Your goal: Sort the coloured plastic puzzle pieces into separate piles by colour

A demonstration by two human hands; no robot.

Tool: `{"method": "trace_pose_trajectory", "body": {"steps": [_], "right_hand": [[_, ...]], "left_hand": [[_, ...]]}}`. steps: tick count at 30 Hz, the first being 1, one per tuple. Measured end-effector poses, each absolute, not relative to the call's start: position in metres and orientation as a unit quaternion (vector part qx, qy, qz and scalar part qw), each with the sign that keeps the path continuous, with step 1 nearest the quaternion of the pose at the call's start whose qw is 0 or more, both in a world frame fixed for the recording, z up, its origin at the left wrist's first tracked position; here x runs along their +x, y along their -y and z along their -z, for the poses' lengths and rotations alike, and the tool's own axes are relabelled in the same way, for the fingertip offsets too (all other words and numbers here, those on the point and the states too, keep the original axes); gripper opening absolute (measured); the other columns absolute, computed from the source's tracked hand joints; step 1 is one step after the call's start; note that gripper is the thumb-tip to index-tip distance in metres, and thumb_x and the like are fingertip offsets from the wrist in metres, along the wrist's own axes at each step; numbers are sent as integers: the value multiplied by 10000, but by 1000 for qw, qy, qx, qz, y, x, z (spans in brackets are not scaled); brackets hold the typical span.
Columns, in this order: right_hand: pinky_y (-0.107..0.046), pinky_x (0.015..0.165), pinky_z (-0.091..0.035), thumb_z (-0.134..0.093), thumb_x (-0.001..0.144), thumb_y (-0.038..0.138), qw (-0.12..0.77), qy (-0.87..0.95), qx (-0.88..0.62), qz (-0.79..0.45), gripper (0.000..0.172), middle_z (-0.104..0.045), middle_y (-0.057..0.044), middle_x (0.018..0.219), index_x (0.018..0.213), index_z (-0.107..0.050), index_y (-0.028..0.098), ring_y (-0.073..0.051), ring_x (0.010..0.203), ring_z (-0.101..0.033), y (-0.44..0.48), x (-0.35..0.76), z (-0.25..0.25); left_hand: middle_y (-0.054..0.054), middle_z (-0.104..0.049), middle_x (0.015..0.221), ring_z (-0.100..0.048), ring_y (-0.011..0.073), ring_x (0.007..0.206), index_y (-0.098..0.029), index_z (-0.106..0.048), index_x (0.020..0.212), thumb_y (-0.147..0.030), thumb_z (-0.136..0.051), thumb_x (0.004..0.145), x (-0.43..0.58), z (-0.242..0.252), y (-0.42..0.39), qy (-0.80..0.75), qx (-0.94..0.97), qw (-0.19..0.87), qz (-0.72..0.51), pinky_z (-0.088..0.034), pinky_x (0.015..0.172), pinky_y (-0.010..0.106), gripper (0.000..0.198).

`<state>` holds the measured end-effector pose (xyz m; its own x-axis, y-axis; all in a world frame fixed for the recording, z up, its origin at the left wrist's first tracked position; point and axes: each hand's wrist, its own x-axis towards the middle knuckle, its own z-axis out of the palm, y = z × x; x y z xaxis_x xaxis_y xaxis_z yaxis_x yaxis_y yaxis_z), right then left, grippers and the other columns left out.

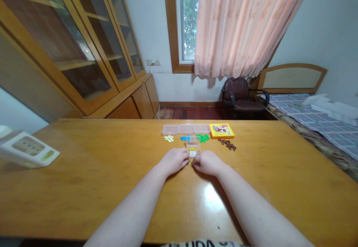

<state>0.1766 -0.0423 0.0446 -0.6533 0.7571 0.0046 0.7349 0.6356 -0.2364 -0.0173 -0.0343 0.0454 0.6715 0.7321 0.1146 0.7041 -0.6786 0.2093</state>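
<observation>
My left hand (176,159) and my right hand (207,162) rest close together on the table, fingertips curled in. Between them lies a small yellow piece (190,163), pinched or touched by the fingers; its exact shape is too small to tell. Just beyond the fingertips stands a small clear box (193,141), lid raised, with yellow pieces and a white patch inside. Behind it are a blue pile (185,138) and a green pile (203,138) of small pieces. A pale cream pile (169,138) lies left, a brown pile (227,144) right.
Three clear plastic boxes (178,129) stand in a row behind the piles. Beside them lies a yellow-orange box (222,131). A white and clear container (29,148) is at the left of the wooden table (97,187). An armchair (242,94) stands beyond.
</observation>
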Motion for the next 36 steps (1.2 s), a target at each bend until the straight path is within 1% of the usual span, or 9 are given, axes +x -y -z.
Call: {"method": "trace_pose_trajectory", "body": {"steps": [6,11,17,19,24,28,32,34,36], "right_hand": [[-240,607,-369,-523,804,249,67,902,-412,-107,215,-732,-39,811,853,-732,240,-163,688,-637,43,178,-43],[-226,619,-380,-521,831,283,145,861,-472,-125,209,-717,-38,781,824,-720,219,-148,700,-624,37,182,-38],[-245,691,-427,-494,861,314,238,769,-581,-124,257,-711,-57,926,995,-694,222,-173,797,-630,27,189,-31],[-249,684,-435,-465,874,323,251,749,-598,-133,281,-708,-56,913,1011,-684,212,-172,776,-627,25,190,-30],[-247,634,-427,-446,867,343,274,725,-613,-154,302,-692,-44,789,982,-684,199,-166,689,-604,21,191,-26],[-254,619,-425,-437,858,334,294,708,-618,-177,297,-668,-32,730,967,-674,193,-162,648,-584,19,190,-23],[-283,656,-452,-445,849,324,340,689,-611,-191,288,-654,-50,762,987,-642,166,-176,684,-586,15,190,-21],[-321,744,-472,-478,836,325,377,684,-594,-193,334,-658,-90,916,1095,-595,149,-199,811,-600,13,190,-17],[-376,881,-450,-522,819,333,406,692,-561,-204,459,-599,-132,1148,1240,-501,152,-229,1013,-567,11,189,-12]], "left_hand": [[10,-628,898,-592,161,829,-227,-639,860,-261,-575,821,-21,-45,34,-385,915,90,-87,-442,718,242,82],[16,-632,907,-591,161,824,-223,-638,856,-245,-561,828,-19,-41,35,-390,913,93,-75,-446,722,244,86],[18,-637,877,-598,166,786,-217,-627,849,-222,-555,822,-17,-42,36,-405,906,100,-68,-448,693,249,78],[16,-635,876,-596,163,794,-217,-625,847,-218,-554,824,-18,-43,36,-400,907,110,-72,-448,703,246,75],[20,-618,898,-582,150,828,-213,-623,876,-240,-532,852,-17,-40,32,-413,891,116,-148,-449,757,249,99],[51,-603,1005,-575,174,921,-203,-602,1002,-243,-518,864,-15,-34,26,-458,853,104,-227,-457,844,307,167],[92,-533,1165,-496,234,1125,-201,-480,1188,-306,-636,783,-17,-27,21,-489,814,107,-296,-420,966,406,447],[119,-428,1308,-403,263,1244,-221,-342,1318,-311,-696,723,-18,-21,21,-494,802,116,-315,-364,1031,454,699],[143,-280,1428,-332,284,1310,-249,-158,1410,-303,-742,667,-17,-16,21,-489,801,151,-312,-319,1067,479,946]]}}
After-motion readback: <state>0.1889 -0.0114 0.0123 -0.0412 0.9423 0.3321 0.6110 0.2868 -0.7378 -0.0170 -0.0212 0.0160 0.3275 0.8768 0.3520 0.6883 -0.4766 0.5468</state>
